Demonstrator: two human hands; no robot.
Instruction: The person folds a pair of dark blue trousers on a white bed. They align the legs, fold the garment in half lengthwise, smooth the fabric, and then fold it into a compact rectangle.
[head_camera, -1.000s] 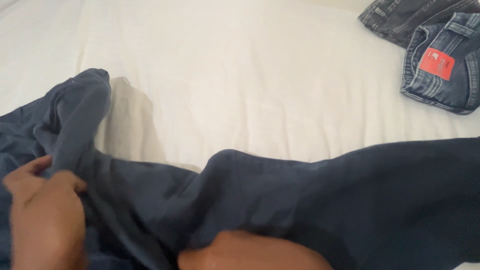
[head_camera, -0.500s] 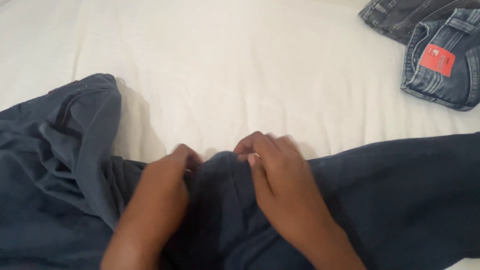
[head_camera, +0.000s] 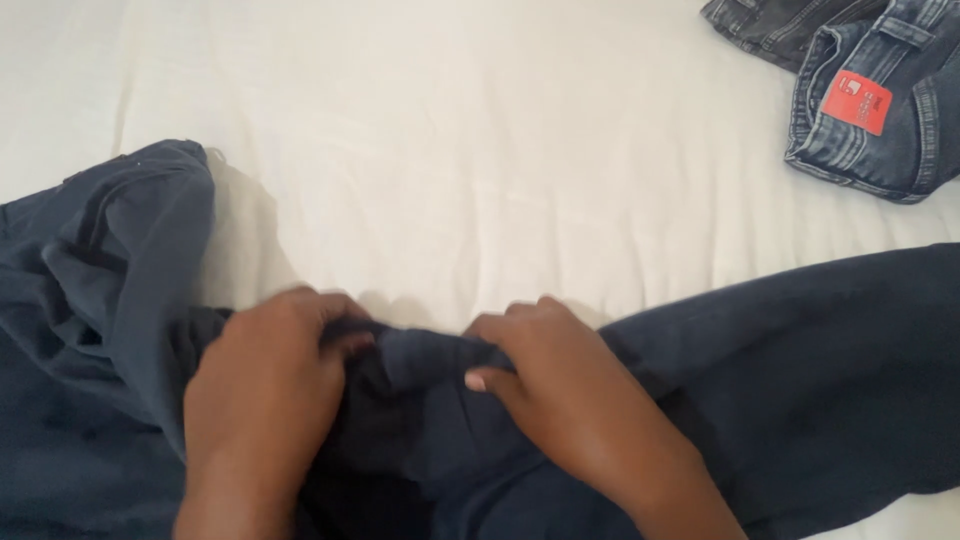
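Head view looks down at a white bed sheet (head_camera: 480, 170) with a pair of dark blue trousers (head_camera: 800, 390) spread across the lower part of it. One leg of the trousers runs off to the right side, and the other part lies bunched up on the left, where a fold of cloth stands up a little. Both hands are in the middle, close to each other, at the place where the two legs meet. The left hand (head_camera: 265, 400) lies on the cloth with its fingers curled down, and its grip is closed on a small fold of the dark cloth. The right hand (head_camera: 570, 390) is just beside it, and its fingers are also bent, with a narrow grip that pinches the edge of the same trousers. One pale fingernail shows on the right hand. The cloth between the two hands is puckered into a little bump. Far away in the top right corner lies a folded pair of blue jeans (head_camera: 900, 110) with a red tag (head_camera: 857, 102) on it. Just behind it, touching it, is a darker grey pair of jeans (head_camera: 770, 20), partly cut off by the edge of the picture.
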